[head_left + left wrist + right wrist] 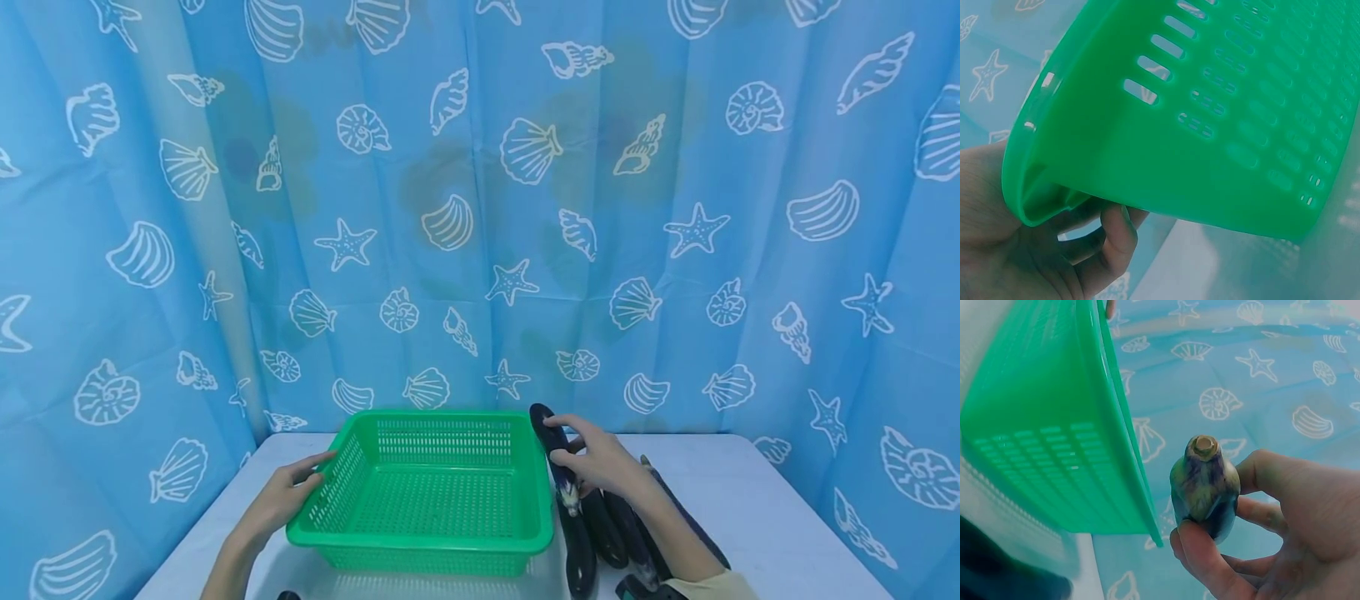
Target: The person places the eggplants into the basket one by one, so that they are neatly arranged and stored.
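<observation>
A blue curtain [480,125] printed with white shells and starfish was hung behind the work and at both sides, presumably so that the surroundings were screened off. In front of it a white table [735,475] was placed. On the table's left and middle a green basket [442,500] was set mouth upward, so that its slotted walls and perforated floor were exposed from above. Below its near wall a pale, see-through layer [450,587] was glimpsed, though what it was could not be told. Beside the basket, on the right, several loose eggplants [581,558] were laid roughly lengthwise, probably so that they could be easily reached by the right arm. The basket's left rim was grasped by the left hand [281,500], its fingers bent about the edge, most likely so that the basket was steadied. By the right hand [603,458] a held eggplant [1204,487] was pinched between thumb and fingers, just outside the basket's right rim. Its stem end was pointed toward the person; it was gripped by the body, perhaps because a surer hold was offered there. At the bottom edge a small dark tip [288,595] could not be identified.
</observation>
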The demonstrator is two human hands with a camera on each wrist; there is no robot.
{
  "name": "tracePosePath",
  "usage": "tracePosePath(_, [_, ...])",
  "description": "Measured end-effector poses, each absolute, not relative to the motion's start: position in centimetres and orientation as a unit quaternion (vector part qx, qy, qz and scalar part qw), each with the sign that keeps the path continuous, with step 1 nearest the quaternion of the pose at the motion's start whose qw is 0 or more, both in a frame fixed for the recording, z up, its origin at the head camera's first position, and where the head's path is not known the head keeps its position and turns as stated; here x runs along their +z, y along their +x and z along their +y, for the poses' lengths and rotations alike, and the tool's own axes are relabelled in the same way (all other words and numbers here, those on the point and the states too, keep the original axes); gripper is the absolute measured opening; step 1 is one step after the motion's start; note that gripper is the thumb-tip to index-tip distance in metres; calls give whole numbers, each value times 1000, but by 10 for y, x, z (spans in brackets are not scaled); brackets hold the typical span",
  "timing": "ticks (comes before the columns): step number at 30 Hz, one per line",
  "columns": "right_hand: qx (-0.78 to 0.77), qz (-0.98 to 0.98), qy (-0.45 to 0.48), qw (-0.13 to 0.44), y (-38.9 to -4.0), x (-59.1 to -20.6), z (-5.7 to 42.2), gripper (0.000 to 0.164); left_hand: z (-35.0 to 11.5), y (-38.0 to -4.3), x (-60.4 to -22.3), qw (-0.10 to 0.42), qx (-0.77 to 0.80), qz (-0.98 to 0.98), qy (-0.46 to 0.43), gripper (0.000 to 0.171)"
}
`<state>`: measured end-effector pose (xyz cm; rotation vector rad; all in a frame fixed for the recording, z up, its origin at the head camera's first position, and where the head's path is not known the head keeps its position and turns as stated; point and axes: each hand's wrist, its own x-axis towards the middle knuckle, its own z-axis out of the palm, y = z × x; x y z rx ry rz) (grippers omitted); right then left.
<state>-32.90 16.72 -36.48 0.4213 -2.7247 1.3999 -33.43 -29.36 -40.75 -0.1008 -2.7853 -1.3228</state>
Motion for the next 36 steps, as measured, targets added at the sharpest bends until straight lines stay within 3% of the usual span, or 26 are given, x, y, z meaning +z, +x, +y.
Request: tracePosePath(36, [458, -868, 184, -43, -337, -369, 96, 49, -294, -336, -409, 31, -422, -906, -21, 43])
